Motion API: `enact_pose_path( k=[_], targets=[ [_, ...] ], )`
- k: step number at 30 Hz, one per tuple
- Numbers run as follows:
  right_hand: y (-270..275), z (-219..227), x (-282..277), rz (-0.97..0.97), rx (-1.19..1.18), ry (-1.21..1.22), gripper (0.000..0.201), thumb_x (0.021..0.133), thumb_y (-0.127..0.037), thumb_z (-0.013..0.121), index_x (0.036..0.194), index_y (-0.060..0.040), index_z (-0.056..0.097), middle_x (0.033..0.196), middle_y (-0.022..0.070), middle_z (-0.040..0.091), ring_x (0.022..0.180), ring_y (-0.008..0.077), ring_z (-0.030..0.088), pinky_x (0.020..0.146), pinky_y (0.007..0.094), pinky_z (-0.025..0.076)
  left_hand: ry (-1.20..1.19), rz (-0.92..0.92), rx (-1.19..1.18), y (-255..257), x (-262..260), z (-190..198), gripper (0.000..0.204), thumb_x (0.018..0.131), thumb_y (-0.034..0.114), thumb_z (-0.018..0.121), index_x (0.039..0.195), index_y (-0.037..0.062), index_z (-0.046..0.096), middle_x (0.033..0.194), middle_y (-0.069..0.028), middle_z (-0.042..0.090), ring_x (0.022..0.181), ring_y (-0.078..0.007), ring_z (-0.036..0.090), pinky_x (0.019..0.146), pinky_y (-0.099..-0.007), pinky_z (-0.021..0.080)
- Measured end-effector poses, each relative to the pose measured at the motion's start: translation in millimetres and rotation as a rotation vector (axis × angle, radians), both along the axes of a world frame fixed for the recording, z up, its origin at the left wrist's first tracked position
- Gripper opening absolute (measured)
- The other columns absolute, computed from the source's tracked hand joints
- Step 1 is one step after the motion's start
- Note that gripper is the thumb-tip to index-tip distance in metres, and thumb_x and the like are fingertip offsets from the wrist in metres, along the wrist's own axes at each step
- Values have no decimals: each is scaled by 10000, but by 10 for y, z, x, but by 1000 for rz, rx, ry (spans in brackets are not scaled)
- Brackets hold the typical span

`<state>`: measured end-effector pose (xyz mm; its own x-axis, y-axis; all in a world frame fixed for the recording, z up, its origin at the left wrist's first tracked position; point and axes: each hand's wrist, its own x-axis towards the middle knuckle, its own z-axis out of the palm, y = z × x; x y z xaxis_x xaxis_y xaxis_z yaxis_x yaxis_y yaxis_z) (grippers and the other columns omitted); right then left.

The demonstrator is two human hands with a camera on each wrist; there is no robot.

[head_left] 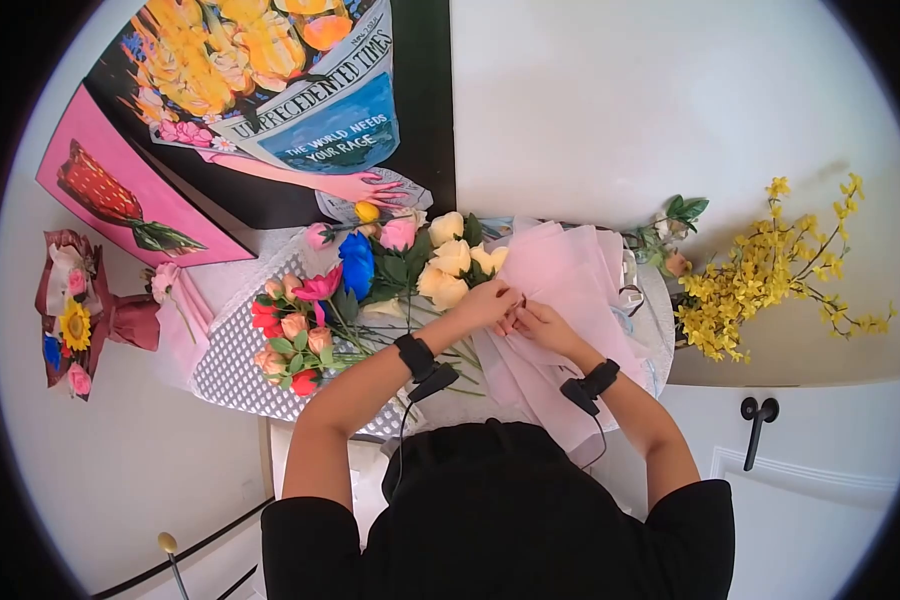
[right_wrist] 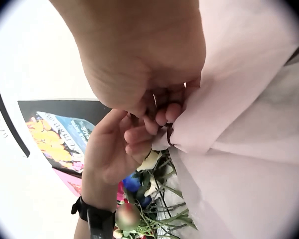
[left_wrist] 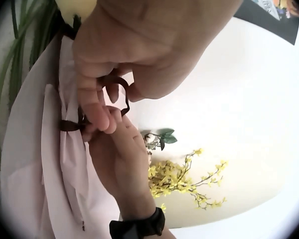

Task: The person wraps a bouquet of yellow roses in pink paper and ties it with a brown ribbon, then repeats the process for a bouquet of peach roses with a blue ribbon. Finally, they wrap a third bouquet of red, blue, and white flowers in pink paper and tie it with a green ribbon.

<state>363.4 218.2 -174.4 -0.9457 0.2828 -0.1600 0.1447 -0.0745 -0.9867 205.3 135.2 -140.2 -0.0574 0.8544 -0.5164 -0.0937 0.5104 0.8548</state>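
Observation:
A dark brown ribbon (left_wrist: 70,125) runs around gathered pink wrapping paper (head_left: 570,272). My left hand (head_left: 488,305) pinches the ribbon, and a loop of it curves between thumb and fingers in the left wrist view. Right up against it, my right hand (head_left: 550,330) has its fingertips curled on the ribbon at the gather. In the right wrist view, the fingers of both hands meet over the knot area and partly hide it. Cream roses (head_left: 450,262) lie just beyond my left hand, and green stems (left_wrist: 10,84) stretch beside the paper.
Left of my hands lie a blue rose (head_left: 356,265), red and peach flowers (head_left: 295,340) and dotted wrapping (head_left: 235,345) on the table. Yellow blossom branches (head_left: 740,290) stand at the right. Paintings (head_left: 320,110) lean at the back, and a wrapped bouquet (head_left: 75,315) is far left.

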Motion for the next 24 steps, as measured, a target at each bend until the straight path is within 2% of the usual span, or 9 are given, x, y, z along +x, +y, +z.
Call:
enact_pose_path(
  k=[1, 3, 7, 10, 12, 15, 19, 21, 24],
  targets=[
    [17, 3, 24, -69, -112, -131, 223, 947, -183, 403, 861, -18, 525, 821, 42, 537, 779, 125, 514, 759, 262, 423, 0, 0, 0, 5, -11, 19, 306, 907, 300, 471, 953, 0, 505, 810, -123, 590, 585, -168, 605, 502, -289, 518],
    [26, -22, 48, -93, -149, -85, 241, 955, -196, 385, 854, -25, 521, 809, 36, 528, 772, 127, 505, 757, 257, 416, -243, 244, -120, -10, -30, 82, 382, 913, 325, 405, 963, -43, 496, 784, -156, 591, 593, -228, 629, 512, -327, 535],
    [33, -36, 47, -71, -164, 2, 271, 957, -222, 374, 861, -18, 524, 774, 38, 524, 740, 122, 499, 717, 242, 419, -237, 254, -135, -48, -64, -71, 396, 915, 331, 382, 1000, -44, 475, 787, -178, 601, 580, -224, 625, 516, -319, 536],
    [55, -120, 32, -132, -221, -16, 270, 956, -219, 374, 854, -18, 523, 778, 44, 528, 736, 127, 502, 727, 250, 419, -134, 120, 25, -126, -70, -161, 323, 909, 287, 444, 976, -24, 498, 840, -158, 598, 603, -216, 626, 533, -299, 539],
    [75, -89, 16, -136, -224, -21, 266, 954, -209, 377, 852, -13, 527, 784, 49, 535, 742, 126, 503, 727, 252, 419, -36, -47, 86, -164, -47, -92, 223, 878, 184, 485, 879, -30, 547, 749, -132, 613, 576, -195, 625, 523, -278, 532],
    [76, 36, -23, -125, -155, -61, 267, 948, -180, 376, 839, 1, 539, 791, 52, 555, 738, 124, 497, 724, 254, 411, 34, -99, 135, -269, 60, 17, 151, 837, 101, 514, 798, -33, 570, 665, -105, 612, 552, -172, 621, 503, -262, 522],
    [63, 116, -62, 3, -104, -39, 224, 921, -104, 393, 853, 24, 563, 806, 55, 599, 756, 118, 515, 731, 252, 410, 141, -183, 124, -298, 138, 13, 129, 824, 89, 520, 820, -32, 565, 667, -104, 617, 539, -159, 617, 481, -262, 510],
    [72, 79, -43, 17, -88, -52, 180, 902, -63, 413, 858, 23, 565, 815, 57, 607, 764, 119, 526, 724, 249, 413, 304, -286, 129, -286, 165, 58, 128, 828, 93, 511, 836, -22, 567, 641, -91, 608, 513, -152, 607, 459, -265, 495],
    [53, 154, -28, 28, -99, -44, 108, 861, 9, 460, 876, 17, 567, 840, 55, 613, 781, 119, 542, 718, 241, 422, 283, -191, 120, -330, 177, -7, 135, 836, 113, 517, 845, -10, 570, 608, -71, 590, 474, -137, 584, 428, -267, 472]
  ],
)
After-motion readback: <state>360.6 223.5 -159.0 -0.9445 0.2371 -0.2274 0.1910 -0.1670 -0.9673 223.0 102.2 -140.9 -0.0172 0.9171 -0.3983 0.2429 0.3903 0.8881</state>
